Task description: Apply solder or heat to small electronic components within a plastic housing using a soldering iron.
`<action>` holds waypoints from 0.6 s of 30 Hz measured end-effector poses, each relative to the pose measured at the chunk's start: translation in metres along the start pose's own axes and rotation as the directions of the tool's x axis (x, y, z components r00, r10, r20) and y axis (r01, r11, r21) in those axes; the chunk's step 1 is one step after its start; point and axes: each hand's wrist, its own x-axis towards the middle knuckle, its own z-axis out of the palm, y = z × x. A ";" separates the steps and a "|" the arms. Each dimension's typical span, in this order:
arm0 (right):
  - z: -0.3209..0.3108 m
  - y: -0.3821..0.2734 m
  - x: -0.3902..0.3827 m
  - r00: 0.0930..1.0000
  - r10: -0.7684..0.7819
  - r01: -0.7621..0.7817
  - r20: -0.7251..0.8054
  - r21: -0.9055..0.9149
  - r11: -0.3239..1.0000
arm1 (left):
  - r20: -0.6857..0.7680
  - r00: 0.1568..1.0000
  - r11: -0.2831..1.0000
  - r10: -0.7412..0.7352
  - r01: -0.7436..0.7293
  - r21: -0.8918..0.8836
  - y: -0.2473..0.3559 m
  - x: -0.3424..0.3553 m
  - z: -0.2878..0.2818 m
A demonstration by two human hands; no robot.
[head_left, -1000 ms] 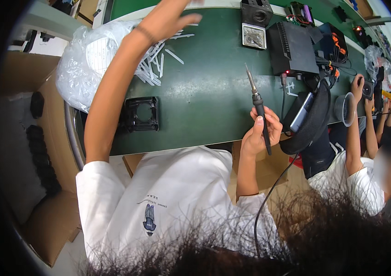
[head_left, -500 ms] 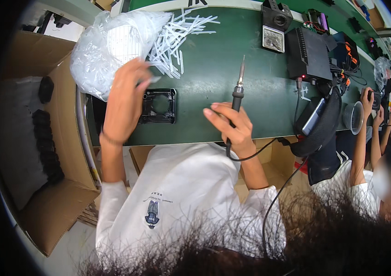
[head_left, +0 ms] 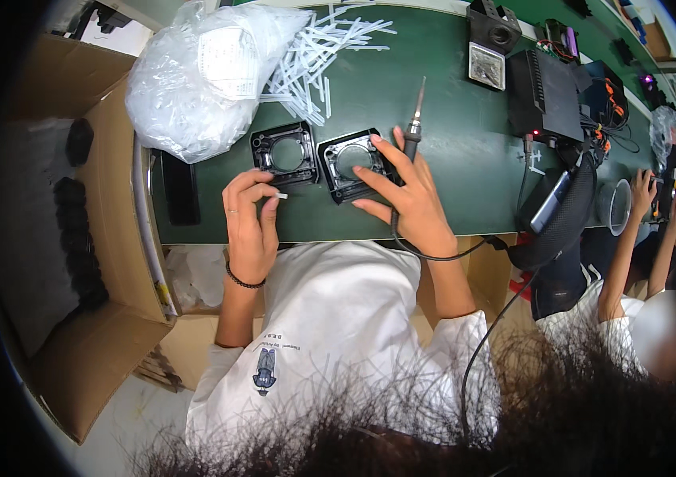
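Observation:
My left hand (head_left: 250, 222) pinches a small white piece (head_left: 281, 195) just below the left black square housing (head_left: 264, 145), which has a round opening. My right hand (head_left: 413, 203) grips a soldering iron (head_left: 413, 127), tip pointing away from me, while its fingers rest on a second, tilted black housing (head_left: 334, 179). Beyond them lie loose, thin whitish sticks (head_left: 306, 83) beside a clear plastic bag (head_left: 175, 87) with a paper label. A black phone-like slab (head_left: 182, 195) lies left of my left hand.
A soldering stand (head_left: 490, 28), black power unit (head_left: 544, 103), cables, dark padded bag (head_left: 560, 219) and clear cup (head_left: 614, 205) line the right side. A cardboard box (head_left: 115, 199) with dark parts stands left. A co-worker's hands (head_left: 641, 191) work farther right along the green bench (head_left: 385, 63).
My left hand has come down from the stick pile to beside the housing. Two housings now show side by side, with my right fingers on one. The iron remains in my right hand.

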 end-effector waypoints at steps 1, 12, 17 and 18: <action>-0.006 0.001 -0.005 1.000 0.019 -0.019 -0.010 -0.034 0.999 | 0.036 0.997 0.998 0.064 -0.064 0.008 0.006 0.006 -0.001; -0.030 0.009 -0.039 0.984 0.108 -0.128 -0.141 -0.141 0.982 | 0.349 0.858 0.924 0.377 -0.321 -0.208 0.059 0.044 0.040; -0.035 0.020 -0.041 0.986 0.068 -0.088 -0.152 -0.132 0.987 | 0.346 0.804 0.873 0.484 -0.469 -0.134 0.052 0.047 0.053; -0.034 0.020 -0.041 0.985 0.067 -0.089 -0.158 -0.137 0.987 | 0.350 0.803 0.874 0.483 -0.468 -0.134 0.052 0.047 0.054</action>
